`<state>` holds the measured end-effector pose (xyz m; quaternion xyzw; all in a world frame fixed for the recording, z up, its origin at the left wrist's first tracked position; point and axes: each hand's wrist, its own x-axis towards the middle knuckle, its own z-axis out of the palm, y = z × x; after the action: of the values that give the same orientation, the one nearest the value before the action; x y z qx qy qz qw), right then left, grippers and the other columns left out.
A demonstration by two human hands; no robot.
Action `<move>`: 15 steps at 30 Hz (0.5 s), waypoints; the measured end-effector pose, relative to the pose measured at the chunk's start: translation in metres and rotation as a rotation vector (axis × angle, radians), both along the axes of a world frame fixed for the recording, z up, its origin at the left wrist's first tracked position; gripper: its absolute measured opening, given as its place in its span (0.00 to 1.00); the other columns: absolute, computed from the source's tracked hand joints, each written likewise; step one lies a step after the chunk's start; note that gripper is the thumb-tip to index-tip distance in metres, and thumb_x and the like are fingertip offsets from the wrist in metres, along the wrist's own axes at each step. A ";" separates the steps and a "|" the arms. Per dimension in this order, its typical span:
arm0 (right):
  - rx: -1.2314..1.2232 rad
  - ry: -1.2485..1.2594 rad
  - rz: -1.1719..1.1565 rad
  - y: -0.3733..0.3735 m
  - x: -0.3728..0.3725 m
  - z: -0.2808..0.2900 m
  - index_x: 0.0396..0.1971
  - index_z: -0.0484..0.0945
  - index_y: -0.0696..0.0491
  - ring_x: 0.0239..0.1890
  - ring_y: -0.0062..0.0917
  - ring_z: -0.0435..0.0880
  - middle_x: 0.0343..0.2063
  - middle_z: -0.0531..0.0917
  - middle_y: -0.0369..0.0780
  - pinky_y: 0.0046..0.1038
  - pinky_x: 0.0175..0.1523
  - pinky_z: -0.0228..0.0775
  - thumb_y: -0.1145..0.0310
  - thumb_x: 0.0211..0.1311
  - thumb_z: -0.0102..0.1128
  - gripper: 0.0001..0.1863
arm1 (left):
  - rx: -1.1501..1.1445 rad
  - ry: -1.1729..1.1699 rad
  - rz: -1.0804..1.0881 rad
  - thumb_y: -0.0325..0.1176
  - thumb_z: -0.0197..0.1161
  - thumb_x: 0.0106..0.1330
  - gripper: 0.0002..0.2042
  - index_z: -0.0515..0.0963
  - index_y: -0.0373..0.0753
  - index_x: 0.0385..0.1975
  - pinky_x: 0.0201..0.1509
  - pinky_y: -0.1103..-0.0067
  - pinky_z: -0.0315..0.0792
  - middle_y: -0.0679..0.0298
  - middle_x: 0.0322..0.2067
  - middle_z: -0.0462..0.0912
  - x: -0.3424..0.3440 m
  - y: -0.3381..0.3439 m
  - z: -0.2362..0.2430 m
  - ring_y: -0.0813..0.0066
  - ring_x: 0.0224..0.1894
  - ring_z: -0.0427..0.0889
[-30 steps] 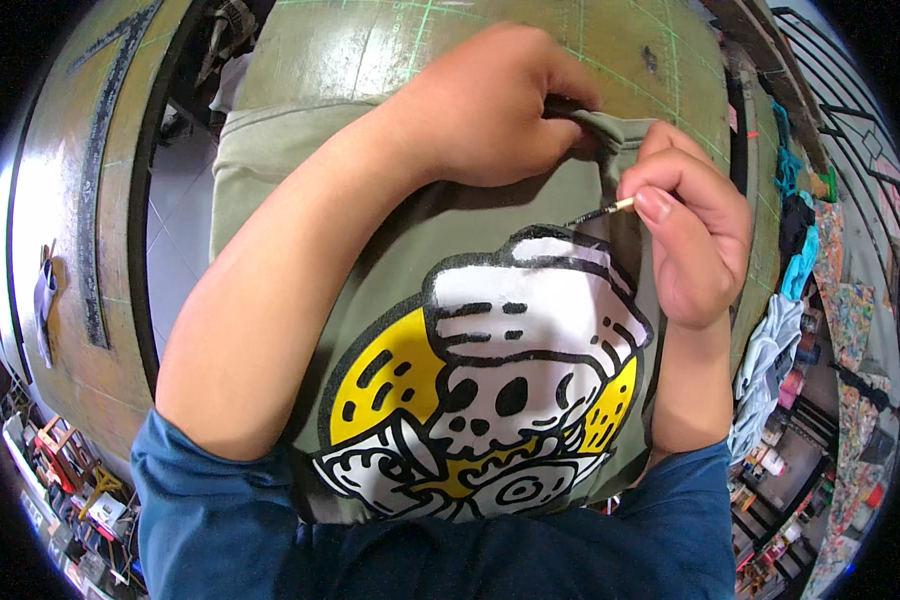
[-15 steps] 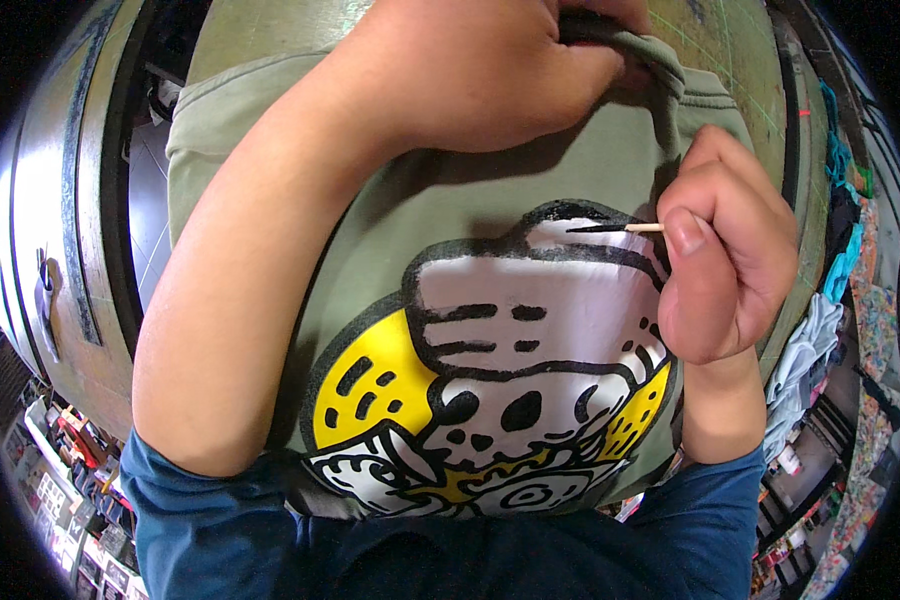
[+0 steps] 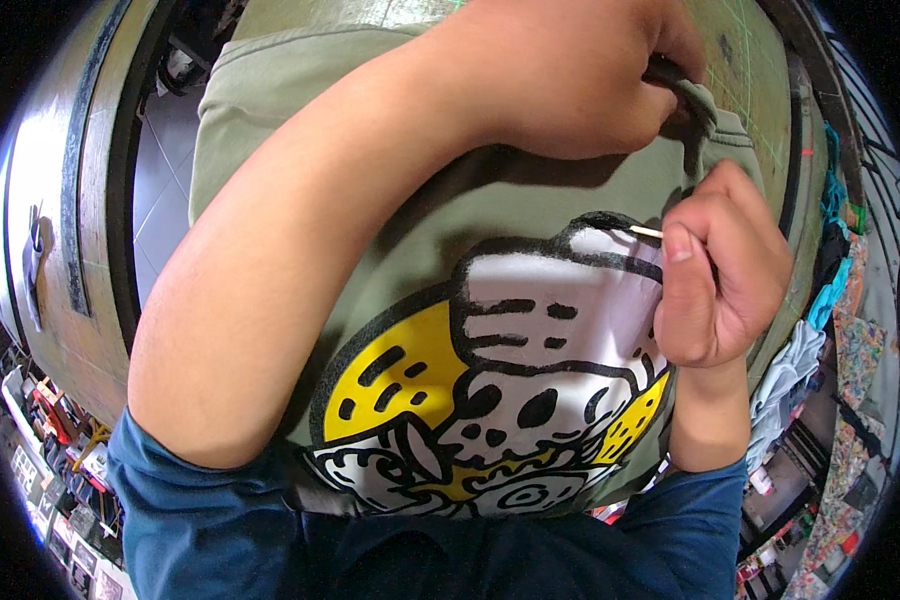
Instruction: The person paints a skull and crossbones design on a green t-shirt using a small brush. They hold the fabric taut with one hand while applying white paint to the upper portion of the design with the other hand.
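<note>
An olive-green shirt (image 3: 410,250) lies in front of me, printed with a skull in a white hat (image 3: 560,290), black outlines and yellow patches. At the upper right, my left hand (image 3: 590,85) grips a bunched fold of the shirt, its fingertips partly hidden. Below it my right hand (image 3: 725,265) is closed, with a thin pale stick (image 3: 646,231) pinched between thumb and fingers. The stick's tip meets the black outline at the top of the hat; I cannot tell whether it is a fine brush or a plain stick.
Beneath the shirt is a greenish board (image 3: 745,85) with pale green lines. To the left stands another worn board (image 3: 45,310) across a gap showing floor tiles (image 3: 160,190). Cloths (image 3: 790,370) hang at the right, and assorted items (image 3: 65,430) sit at lower left.
The upper part of the shirt and its print have shifted right, along with my left hand. My right hand stays near the same spot; the stick's dark tip no longer stands out against the white.
</note>
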<state>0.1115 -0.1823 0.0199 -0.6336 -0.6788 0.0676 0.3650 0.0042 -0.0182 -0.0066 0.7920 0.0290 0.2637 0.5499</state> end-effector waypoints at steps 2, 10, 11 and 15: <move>-0.001 -0.009 -0.015 -0.001 0.001 0.002 0.17 0.74 0.59 0.15 0.27 0.64 0.16 0.66 0.40 0.27 0.21 0.52 0.74 0.46 0.58 0.05 | 0.082 -0.040 0.063 0.25 0.63 0.55 0.05 0.82 0.30 0.29 0.32 0.69 0.73 0.44 0.23 0.79 -0.007 -0.004 0.001 0.53 0.23 0.79; -0.020 -0.046 0.042 -0.001 0.000 0.002 0.17 0.74 0.58 0.16 0.27 0.64 0.16 0.67 0.40 0.27 0.21 0.53 0.73 0.47 0.59 0.06 | 0.026 -0.065 -0.026 0.25 0.62 0.53 0.05 0.81 0.31 0.28 0.33 0.68 0.74 0.44 0.23 0.79 -0.003 0.007 -0.005 0.50 0.26 0.81; -0.002 -0.035 0.012 -0.001 0.000 0.002 0.17 0.74 0.58 0.16 0.27 0.64 0.16 0.67 0.40 0.27 0.21 0.53 0.73 0.47 0.59 0.06 | 0.032 -0.064 -0.026 0.25 0.62 0.53 0.06 0.81 0.31 0.28 0.34 0.68 0.74 0.44 0.23 0.80 -0.002 0.007 -0.005 0.50 0.26 0.81; 0.009 -0.009 -0.013 -0.001 0.000 0.003 0.17 0.74 0.58 0.16 0.28 0.64 0.16 0.67 0.40 0.27 0.21 0.53 0.73 0.45 0.58 0.05 | 0.100 -0.031 0.061 0.25 0.62 0.54 0.06 0.82 0.31 0.30 0.34 0.68 0.74 0.44 0.24 0.80 -0.003 0.001 -0.005 0.51 0.26 0.81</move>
<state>0.1115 -0.1833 0.0228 -0.6367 -0.6765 0.0592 0.3654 0.0011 -0.0176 -0.0114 0.8132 0.0314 0.2935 0.5015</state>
